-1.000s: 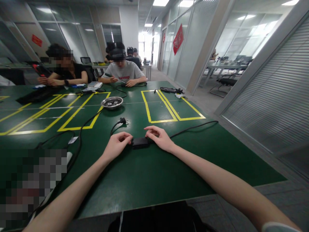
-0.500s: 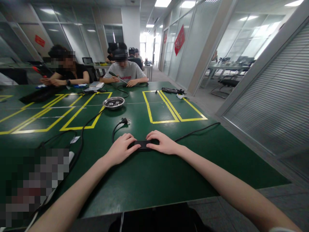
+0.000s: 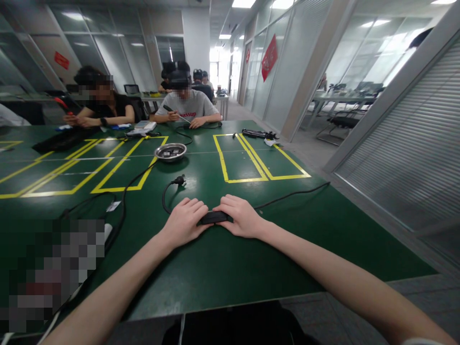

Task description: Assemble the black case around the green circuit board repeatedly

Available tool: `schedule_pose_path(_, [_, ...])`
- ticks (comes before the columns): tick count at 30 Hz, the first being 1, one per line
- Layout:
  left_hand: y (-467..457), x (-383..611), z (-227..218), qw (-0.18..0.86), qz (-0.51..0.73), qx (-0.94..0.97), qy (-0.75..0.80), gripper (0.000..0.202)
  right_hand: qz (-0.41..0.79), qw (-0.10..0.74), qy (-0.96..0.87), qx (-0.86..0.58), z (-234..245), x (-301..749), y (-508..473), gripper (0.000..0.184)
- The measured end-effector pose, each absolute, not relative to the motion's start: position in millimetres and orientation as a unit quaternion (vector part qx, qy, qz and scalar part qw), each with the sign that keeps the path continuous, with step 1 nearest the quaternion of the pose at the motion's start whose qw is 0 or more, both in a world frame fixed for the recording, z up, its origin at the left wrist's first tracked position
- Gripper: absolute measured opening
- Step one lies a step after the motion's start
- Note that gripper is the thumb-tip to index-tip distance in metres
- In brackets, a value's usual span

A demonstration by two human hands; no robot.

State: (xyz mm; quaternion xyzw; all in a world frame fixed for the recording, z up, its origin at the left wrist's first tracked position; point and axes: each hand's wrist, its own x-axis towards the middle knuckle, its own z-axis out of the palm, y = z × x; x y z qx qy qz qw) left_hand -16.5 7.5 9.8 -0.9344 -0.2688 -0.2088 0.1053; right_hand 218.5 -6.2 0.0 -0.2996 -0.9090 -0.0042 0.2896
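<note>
Between my two hands is a black power adapter (image 3: 214,218), a small brick a little tilted at the green table's near middle. My left hand (image 3: 187,219) grips its left end, fingers over the top and thumb below. On the other end my right hand (image 3: 241,215) is closed the same way. Both ends of the brick are hidden under the fingers. A black power plug (image 3: 180,180) lies on its cord just beyond my left hand. From behind my right hand a thin black cable (image 3: 293,193) runs off to the right.
A steel bowl (image 3: 170,152) with metal parts stands farther back. Yellow tape outlines (image 3: 247,180) mark the green table (image 3: 230,282). A black tripod-like object (image 3: 259,134) lies at the far edge. Another person (image 3: 189,103) across the table holds a screwdriver (image 3: 168,109). A blurred area covers the lower left.
The adapter has turned, its side now facing me more, and my fingers have closed further round it. The plug has shifted slightly left.
</note>
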Motion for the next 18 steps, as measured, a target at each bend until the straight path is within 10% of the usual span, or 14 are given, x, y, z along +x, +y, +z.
schedule_pose_path(18, [7.2,-15.3,11.9,0.052,-0.205,-0.926,-0.312,0.02,-0.026,0.308,-0.905,-0.292,-6.4,225.4,3.2,0.036])
